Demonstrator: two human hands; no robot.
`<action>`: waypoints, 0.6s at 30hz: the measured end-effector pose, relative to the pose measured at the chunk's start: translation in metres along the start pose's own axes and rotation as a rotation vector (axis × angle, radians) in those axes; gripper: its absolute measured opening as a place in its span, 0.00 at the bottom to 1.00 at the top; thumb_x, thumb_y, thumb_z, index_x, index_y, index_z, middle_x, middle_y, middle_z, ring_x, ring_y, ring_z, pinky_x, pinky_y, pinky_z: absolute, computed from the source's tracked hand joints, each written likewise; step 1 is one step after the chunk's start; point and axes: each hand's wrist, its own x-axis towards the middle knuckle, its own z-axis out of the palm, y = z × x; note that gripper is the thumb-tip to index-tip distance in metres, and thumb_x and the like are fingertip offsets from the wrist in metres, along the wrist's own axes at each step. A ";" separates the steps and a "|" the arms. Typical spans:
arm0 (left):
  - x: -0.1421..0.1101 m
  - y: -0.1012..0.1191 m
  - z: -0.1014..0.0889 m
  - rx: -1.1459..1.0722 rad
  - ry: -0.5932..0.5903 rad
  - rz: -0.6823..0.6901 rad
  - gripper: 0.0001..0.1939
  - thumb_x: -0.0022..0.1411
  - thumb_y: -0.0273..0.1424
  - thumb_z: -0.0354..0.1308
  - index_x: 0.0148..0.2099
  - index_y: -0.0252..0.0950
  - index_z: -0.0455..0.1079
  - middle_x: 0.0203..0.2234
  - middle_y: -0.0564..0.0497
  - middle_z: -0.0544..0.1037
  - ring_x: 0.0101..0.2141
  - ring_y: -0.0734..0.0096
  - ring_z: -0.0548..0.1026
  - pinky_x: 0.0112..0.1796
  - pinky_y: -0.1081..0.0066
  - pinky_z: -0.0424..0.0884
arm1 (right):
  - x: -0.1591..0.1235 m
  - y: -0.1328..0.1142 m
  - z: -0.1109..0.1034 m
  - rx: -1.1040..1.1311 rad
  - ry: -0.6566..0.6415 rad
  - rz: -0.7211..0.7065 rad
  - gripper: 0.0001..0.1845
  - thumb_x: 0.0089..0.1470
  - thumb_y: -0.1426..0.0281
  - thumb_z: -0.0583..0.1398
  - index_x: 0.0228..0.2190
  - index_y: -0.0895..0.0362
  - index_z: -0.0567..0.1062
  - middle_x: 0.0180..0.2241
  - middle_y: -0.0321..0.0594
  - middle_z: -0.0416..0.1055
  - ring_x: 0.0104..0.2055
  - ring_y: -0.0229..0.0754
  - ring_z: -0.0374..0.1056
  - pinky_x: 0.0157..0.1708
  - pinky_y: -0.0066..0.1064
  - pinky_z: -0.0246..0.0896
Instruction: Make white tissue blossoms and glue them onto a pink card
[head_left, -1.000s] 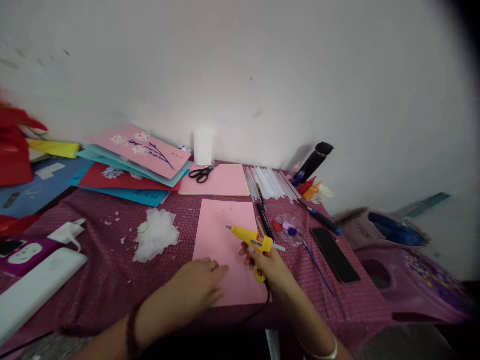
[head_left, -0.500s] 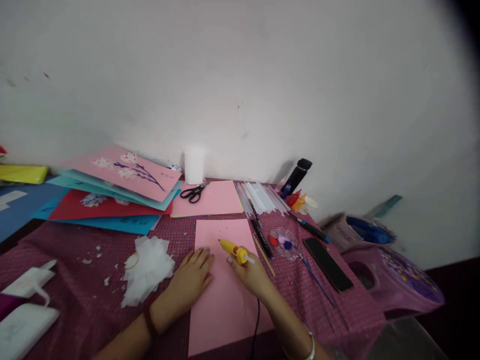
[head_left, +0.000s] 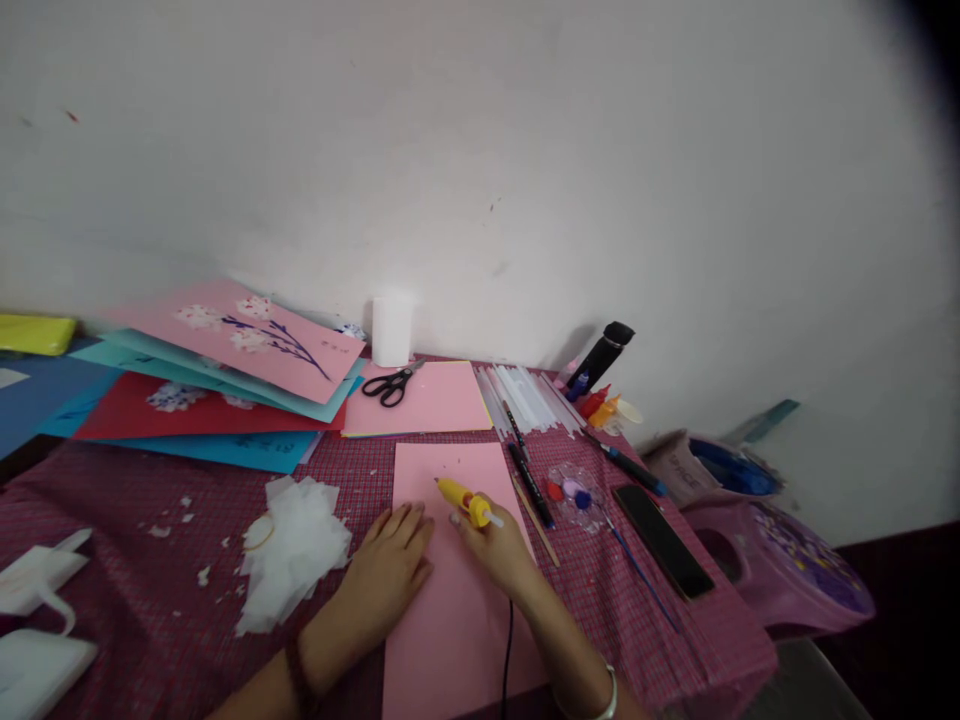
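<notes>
A yellow hot glue gun (head_left: pixel 459 496) with a clear glue stick at its back is gripped in my right hand (head_left: pixel 495 550). Its nozzle points to the upper left, over a pink sheet of paper (head_left: pixel 448 640) lying lengthwise before me. A dark cord runs down from the gun across the sheet. My left hand (head_left: pixel 391 565) lies flat on the sheet's left edge, fingers stretched out and holding nothing. Close to its left is a pile of thin white paper pieces (head_left: pixel 296 550), with a rubber band on top.
Stacked decorated cards (head_left: pixel 277 350) lean at the back left. Black scissors (head_left: pixel 391 385) rest on more pink paper (head_left: pixel 450 400). Glue sticks (head_left: pixel 525 395), a black marker (head_left: pixel 531 485), a paint palette (head_left: pixel 576 495) and a phone (head_left: pixel 664 540) are to the right. White scraps dot the cloth at left.
The view has shifted slightly, so the table items sit a little differently in frame. Both hands and the glue gun stay in nearly the same place over the pink sheet.
</notes>
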 end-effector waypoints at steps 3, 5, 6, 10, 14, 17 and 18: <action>0.000 0.000 -0.001 -0.003 -0.002 0.006 0.23 0.59 0.29 0.49 0.57 0.35 0.63 0.57 0.42 0.65 0.57 0.55 0.61 0.56 0.54 0.57 | 0.001 0.002 0.002 0.014 -0.002 -0.004 0.08 0.52 0.63 0.57 0.32 0.54 0.70 0.29 0.37 0.73 0.30 0.39 0.68 0.31 0.28 0.61; 0.000 -0.001 -0.001 -0.003 -0.004 0.012 0.24 0.59 0.29 0.50 0.58 0.35 0.63 0.57 0.42 0.64 0.57 0.55 0.61 0.56 0.54 0.57 | 0.001 0.003 0.002 0.019 -0.006 -0.002 0.08 0.52 0.62 0.56 0.32 0.54 0.70 0.29 0.36 0.72 0.30 0.39 0.68 0.31 0.27 0.61; 0.000 -0.001 -0.001 -0.002 -0.003 0.016 0.24 0.59 0.30 0.50 0.58 0.35 0.63 0.58 0.42 0.64 0.57 0.55 0.61 0.56 0.54 0.57 | 0.001 0.003 0.002 0.018 -0.008 0.001 0.09 0.52 0.62 0.56 0.32 0.54 0.69 0.29 0.36 0.72 0.30 0.39 0.67 0.31 0.27 0.61; 0.000 -0.003 0.000 0.019 -0.002 0.032 0.23 0.60 0.30 0.49 0.58 0.36 0.62 0.58 0.42 0.63 0.57 0.56 0.61 0.56 0.54 0.57 | 0.001 0.006 0.002 -0.001 -0.001 0.014 0.09 0.53 0.62 0.56 0.31 0.54 0.69 0.28 0.35 0.71 0.29 0.38 0.67 0.31 0.27 0.60; 0.000 -0.005 0.001 0.033 -0.003 0.041 0.24 0.59 0.31 0.50 0.58 0.35 0.62 0.58 0.42 0.64 0.57 0.56 0.61 0.56 0.55 0.58 | 0.002 0.008 0.002 0.000 0.001 0.023 0.09 0.52 0.61 0.57 0.30 0.54 0.69 0.26 0.35 0.70 0.28 0.38 0.66 0.30 0.26 0.59; 0.000 -0.006 0.001 0.040 0.019 0.051 0.23 0.59 0.31 0.50 0.58 0.35 0.62 0.57 0.43 0.64 0.57 0.57 0.61 0.56 0.56 0.58 | 0.001 0.008 0.001 -0.004 0.006 0.028 0.08 0.51 0.62 0.58 0.30 0.54 0.69 0.26 0.35 0.70 0.29 0.38 0.66 0.30 0.26 0.59; 0.000 -0.006 0.001 0.040 0.026 0.053 0.23 0.59 0.31 0.50 0.58 0.36 0.62 0.57 0.43 0.64 0.57 0.57 0.61 0.56 0.56 0.58 | 0.001 0.008 0.000 -0.007 0.009 0.028 0.08 0.51 0.62 0.58 0.30 0.54 0.70 0.26 0.35 0.71 0.29 0.38 0.66 0.30 0.26 0.59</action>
